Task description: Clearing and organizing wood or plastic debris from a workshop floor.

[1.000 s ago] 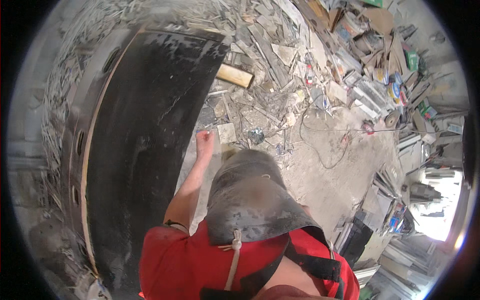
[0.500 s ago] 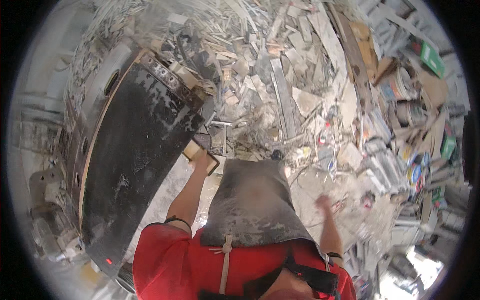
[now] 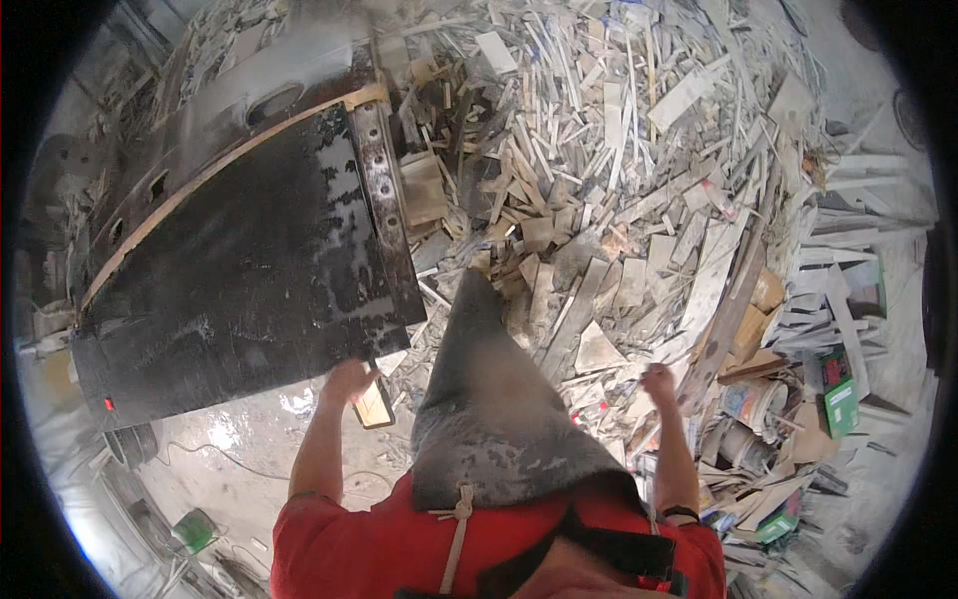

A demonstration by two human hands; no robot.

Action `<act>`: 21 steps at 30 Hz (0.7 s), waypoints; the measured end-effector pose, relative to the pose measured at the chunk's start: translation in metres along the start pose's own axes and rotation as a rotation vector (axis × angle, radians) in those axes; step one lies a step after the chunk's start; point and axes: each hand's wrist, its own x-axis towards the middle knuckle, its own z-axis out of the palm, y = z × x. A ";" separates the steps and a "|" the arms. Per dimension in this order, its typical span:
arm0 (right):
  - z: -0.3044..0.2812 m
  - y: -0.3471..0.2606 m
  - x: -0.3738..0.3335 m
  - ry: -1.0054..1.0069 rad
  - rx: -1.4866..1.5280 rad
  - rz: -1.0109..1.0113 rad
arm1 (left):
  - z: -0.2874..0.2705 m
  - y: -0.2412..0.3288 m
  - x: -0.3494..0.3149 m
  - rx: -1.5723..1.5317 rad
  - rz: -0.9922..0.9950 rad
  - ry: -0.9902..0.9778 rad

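My left hand (image 3: 347, 382) is closed at the upper end of a flat rectangular block (image 3: 374, 408) with a yellowish face and a dark edge; its grip is partly hidden. This hand is at the near edge of a large dark panel (image 3: 249, 260), which has worn, whitish patches. My right hand (image 3: 657, 381) hangs on the other side, fingers curled, with nothing visible in it. A grey dusty apron (image 3: 494, 409) covers my front.
Wood offcuts and strips (image 3: 599, 170) lie heaped ahead. A metal bar with holes (image 3: 384, 190) runs along the panel's right end. On the right are a dusty bucket (image 3: 753, 401) and a green box (image 3: 839, 393). A cable (image 3: 215, 459) lies on the floor at left.
My view has swung left, bringing more of the panel and floor in. My left hand has moved close to the panel's edge. My right hand appears higher in view.
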 end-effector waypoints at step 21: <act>-0.298 -0.225 0.613 -0.019 -0.607 -0.466 | -0.329 0.128 0.197 -0.201 -0.355 0.295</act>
